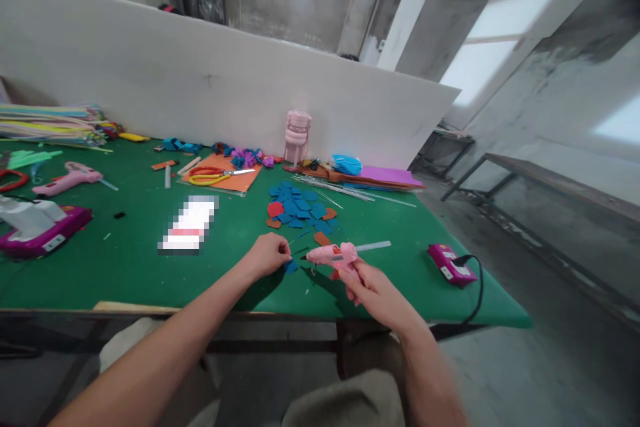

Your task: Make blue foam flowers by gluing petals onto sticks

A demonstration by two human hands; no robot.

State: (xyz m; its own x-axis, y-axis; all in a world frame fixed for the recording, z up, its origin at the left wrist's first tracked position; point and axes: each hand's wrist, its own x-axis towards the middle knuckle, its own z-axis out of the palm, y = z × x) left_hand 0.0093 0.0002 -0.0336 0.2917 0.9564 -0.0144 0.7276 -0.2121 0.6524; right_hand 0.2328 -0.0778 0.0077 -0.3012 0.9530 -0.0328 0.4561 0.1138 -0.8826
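In the head view my right hand (370,283) grips a pink hot glue gun (333,254) by its handle. A clear glue stick (374,246) pokes out of the back of the gun. Its dark nozzle points left, close to my left hand (273,255). The fingers of that hand are pinched on a small blue piece (291,266), which looks like felt or paper, low over the table. Just beyond both hands lies a pile of blue cut pieces (296,205), with a red piece (275,209) and a few brown ones (323,238) among them.
The green table (240,280) also bears scissors (215,177) on orange sheets, a pink bottle (297,137), and a purple power strip (453,265) at right. A second pink glue gun (70,180) and bundled coloured sticks (50,123) lie left. A white partition (200,73) stands behind.
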